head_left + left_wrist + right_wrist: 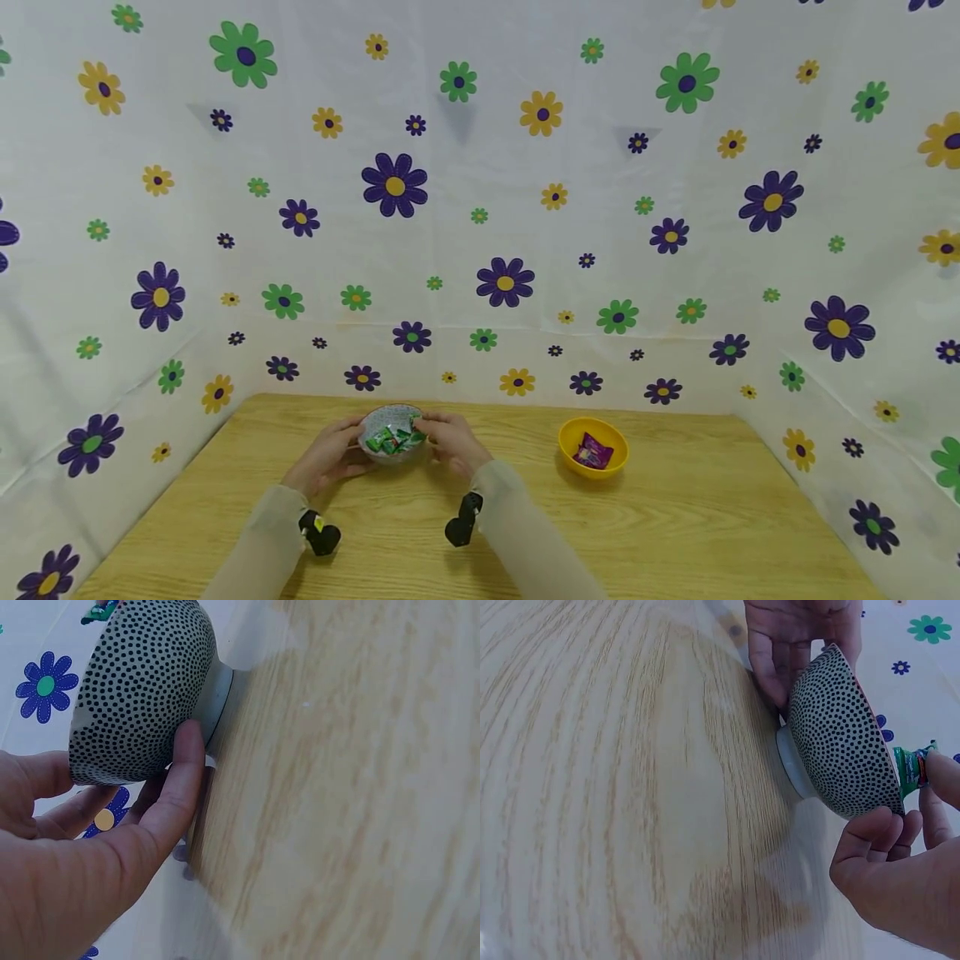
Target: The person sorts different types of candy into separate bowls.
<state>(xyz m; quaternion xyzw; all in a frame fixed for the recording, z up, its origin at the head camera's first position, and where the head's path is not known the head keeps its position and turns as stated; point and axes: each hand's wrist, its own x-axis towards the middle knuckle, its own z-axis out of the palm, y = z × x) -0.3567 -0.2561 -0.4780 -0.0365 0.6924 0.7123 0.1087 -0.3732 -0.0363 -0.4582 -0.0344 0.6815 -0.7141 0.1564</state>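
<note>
A bowl point(380, 419) with black dots on its white outside stands on the table's left half with several green-wrapped candies point(386, 439) in it. My left hand point(330, 457) holds it from the left; in the left wrist view a fingertip lies against the dotted wall point(150, 690) near the foot. At the right rim, my right hand point(455, 443) pinches a green-wrapped candy point(910, 769) between thumb and forefinger. The other fingers of that hand touch the outside of the bowl in the right wrist view.
To the right on the wooden table point(690, 508) stands a yellow bowl point(592, 473) with purple-wrapped candy point(594, 452) in it. A white flower-printed sheet point(465, 242) hangs behind the table and along both sides.
</note>
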